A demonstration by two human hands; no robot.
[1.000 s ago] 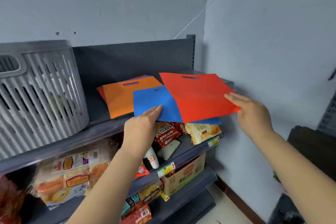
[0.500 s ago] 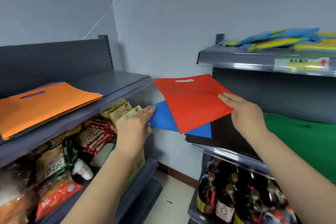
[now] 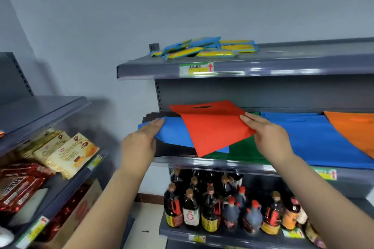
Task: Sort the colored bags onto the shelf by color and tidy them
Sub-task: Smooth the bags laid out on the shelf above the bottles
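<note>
Holding two bags over the middle shelf

My left hand grips the blue bag; my right hand pinches the red bag lying on it. Both hover over the shelf, probably above black bags and green bags. Blue stack and orange bag lie right.

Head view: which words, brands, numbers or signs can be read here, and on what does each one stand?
"Croissant": on the front pale snack packet on the left shelf; the Chinese characters under it are too blurred.
Red up arrow: on the price label on the top shelf edge; its characters are too blurred.
Bottle labels, lower price labels and red wrappers: too small or blurred to read.
</note>
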